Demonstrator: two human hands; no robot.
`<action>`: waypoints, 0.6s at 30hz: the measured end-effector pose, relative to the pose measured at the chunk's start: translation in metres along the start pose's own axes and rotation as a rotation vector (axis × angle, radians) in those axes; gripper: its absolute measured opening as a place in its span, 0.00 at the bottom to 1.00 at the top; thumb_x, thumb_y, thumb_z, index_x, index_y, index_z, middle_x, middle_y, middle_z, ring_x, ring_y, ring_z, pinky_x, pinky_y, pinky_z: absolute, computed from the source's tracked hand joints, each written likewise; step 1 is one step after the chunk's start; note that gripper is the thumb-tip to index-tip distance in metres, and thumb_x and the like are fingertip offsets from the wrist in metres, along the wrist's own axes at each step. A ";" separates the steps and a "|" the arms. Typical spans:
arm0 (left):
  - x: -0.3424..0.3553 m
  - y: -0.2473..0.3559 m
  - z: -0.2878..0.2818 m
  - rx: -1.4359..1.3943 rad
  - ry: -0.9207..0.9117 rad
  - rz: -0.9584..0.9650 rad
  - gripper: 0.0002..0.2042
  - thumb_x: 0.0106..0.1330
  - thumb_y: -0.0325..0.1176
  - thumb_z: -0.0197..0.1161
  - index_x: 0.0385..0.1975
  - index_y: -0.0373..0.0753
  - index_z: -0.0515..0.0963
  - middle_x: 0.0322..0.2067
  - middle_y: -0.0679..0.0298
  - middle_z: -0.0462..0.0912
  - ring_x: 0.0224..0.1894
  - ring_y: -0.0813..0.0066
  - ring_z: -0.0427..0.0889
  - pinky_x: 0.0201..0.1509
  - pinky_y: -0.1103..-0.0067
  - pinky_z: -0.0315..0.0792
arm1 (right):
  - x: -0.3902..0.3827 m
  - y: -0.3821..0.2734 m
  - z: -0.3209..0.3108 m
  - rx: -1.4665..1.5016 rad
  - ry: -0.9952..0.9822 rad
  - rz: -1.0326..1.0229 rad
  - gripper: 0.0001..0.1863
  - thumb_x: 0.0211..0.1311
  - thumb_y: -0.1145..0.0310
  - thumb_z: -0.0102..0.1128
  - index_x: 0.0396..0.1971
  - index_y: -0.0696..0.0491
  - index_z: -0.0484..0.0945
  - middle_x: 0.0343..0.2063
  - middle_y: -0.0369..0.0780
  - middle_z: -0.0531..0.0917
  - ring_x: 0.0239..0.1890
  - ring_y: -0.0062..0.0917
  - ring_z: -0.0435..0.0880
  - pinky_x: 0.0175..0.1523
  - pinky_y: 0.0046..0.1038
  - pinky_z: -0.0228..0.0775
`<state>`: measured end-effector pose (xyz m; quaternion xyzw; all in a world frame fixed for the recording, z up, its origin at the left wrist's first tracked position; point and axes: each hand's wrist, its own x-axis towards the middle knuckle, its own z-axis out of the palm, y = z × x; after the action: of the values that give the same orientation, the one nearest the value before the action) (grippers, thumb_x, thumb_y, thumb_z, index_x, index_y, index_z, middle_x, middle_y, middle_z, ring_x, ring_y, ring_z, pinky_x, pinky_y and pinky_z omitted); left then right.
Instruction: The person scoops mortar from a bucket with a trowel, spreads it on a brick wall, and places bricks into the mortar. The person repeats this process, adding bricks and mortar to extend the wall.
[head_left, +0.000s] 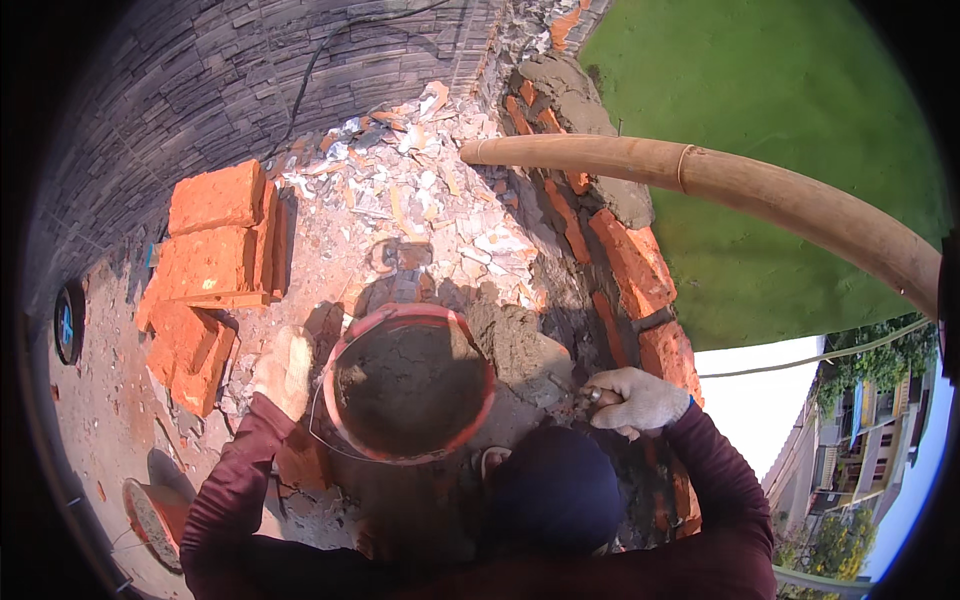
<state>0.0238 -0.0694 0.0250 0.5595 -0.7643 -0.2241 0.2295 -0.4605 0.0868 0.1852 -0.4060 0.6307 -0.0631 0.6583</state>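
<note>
A red bucket (489,400) of grey mortar (405,385) stands in front of me, its wire handle lowered to the left. Close to the bucket's left side is my left hand (284,374), in a pale glove, fingers stretched out and nothing visible in them. My right hand (640,399), also gloved, is closed around the wooden handle of a trowel (606,397). The trowel's blade cannot be made out against the mortar heap (520,345) right of the bucket. Beside that hand runs a low brick wall (632,268) with mortar on its far part.
Stacked orange bricks (215,240) stand at the left, with a second bucket (155,525) lower down. Rubble (430,190) covers the ground ahead. A bamboo pole (740,172) crosses above the wall toward green water (760,80). A dark cap (555,490) shows below the bucket.
</note>
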 end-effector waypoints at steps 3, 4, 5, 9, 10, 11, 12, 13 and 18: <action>0.078 -0.005 -0.043 0.167 0.382 0.157 0.21 0.72 0.39 0.58 0.61 0.34 0.73 0.62 0.45 0.73 0.68 0.43 0.69 0.71 0.58 0.63 | -0.047 -0.003 -0.019 0.031 0.174 0.058 0.14 0.63 0.74 0.65 0.47 0.62 0.77 0.17 0.33 0.77 0.16 0.17 0.77 0.22 0.23 0.69; 0.106 -0.019 -0.052 0.361 0.494 0.210 0.24 0.72 0.40 0.59 0.64 0.35 0.71 0.65 0.46 0.71 0.72 0.43 0.64 0.75 0.57 0.58 | -0.063 -0.006 -0.024 0.050 0.246 0.074 0.14 0.64 0.73 0.65 0.48 0.61 0.77 0.18 0.34 0.78 0.17 0.17 0.77 0.22 0.23 0.70; 0.128 -0.048 -0.064 0.472 0.568 0.175 0.26 0.74 0.43 0.58 0.67 0.38 0.69 0.68 0.48 0.69 0.75 0.44 0.61 0.77 0.55 0.55 | -0.070 -0.008 -0.032 0.188 0.285 0.036 0.14 0.63 0.75 0.65 0.47 0.62 0.77 0.18 0.34 0.78 0.18 0.18 0.78 0.22 0.23 0.69; 0.168 -0.065 -0.062 0.723 0.398 -0.241 0.31 0.75 0.53 0.54 0.72 0.43 0.66 0.73 0.53 0.66 0.77 0.46 0.57 0.80 0.54 0.47 | -0.086 -0.037 -0.069 0.302 0.589 -0.031 0.13 0.58 0.74 0.65 0.42 0.63 0.78 0.19 0.34 0.77 0.15 0.17 0.76 0.20 0.21 0.68; 0.167 -0.060 -0.062 0.757 0.338 -0.317 0.32 0.75 0.55 0.54 0.73 0.43 0.66 0.73 0.54 0.65 0.78 0.47 0.56 0.80 0.54 0.46 | -0.079 -0.048 -0.080 0.205 0.675 -0.070 0.13 0.59 0.73 0.65 0.41 0.62 0.78 0.20 0.34 0.77 0.16 0.17 0.76 0.20 0.22 0.67; 0.169 -0.061 -0.066 0.727 0.351 -0.306 0.33 0.74 0.56 0.54 0.73 0.44 0.66 0.74 0.54 0.65 0.78 0.48 0.56 0.81 0.55 0.45 | -0.071 -0.062 -0.093 0.106 0.756 -0.111 0.12 0.59 0.71 0.65 0.40 0.62 0.78 0.20 0.34 0.77 0.16 0.17 0.75 0.20 0.22 0.67; 0.162 -0.069 -0.074 0.710 0.359 -0.309 0.33 0.74 0.57 0.54 0.73 0.44 0.66 0.74 0.54 0.65 0.78 0.50 0.56 0.81 0.56 0.44 | -0.057 -0.076 -0.111 0.156 0.705 -0.144 0.12 0.60 0.70 0.64 0.38 0.62 0.78 0.20 0.33 0.77 0.15 0.17 0.75 0.20 0.22 0.67; 0.159 -0.074 -0.076 0.682 0.367 -0.310 0.34 0.73 0.58 0.55 0.73 0.44 0.66 0.74 0.55 0.64 0.78 0.51 0.56 0.82 0.56 0.43 | -0.045 -0.090 -0.128 0.201 0.661 -0.171 0.12 0.62 0.68 0.64 0.36 0.62 0.78 0.21 0.33 0.78 0.15 0.17 0.75 0.20 0.22 0.67; 0.173 -0.053 -0.056 0.623 0.345 -0.327 0.33 0.72 0.57 0.58 0.72 0.44 0.68 0.74 0.55 0.65 0.79 0.56 0.56 0.82 0.58 0.43 | 0.028 -0.119 -0.240 -0.581 0.815 -0.522 0.14 0.61 0.62 0.62 0.39 0.57 0.83 0.25 0.44 0.82 0.28 0.33 0.86 0.35 0.34 0.79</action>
<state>0.0510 -0.2543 0.0554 0.7463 -0.6466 0.0824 0.1350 -0.6155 -0.1181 0.2669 -0.6560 0.7039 -0.1995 0.1854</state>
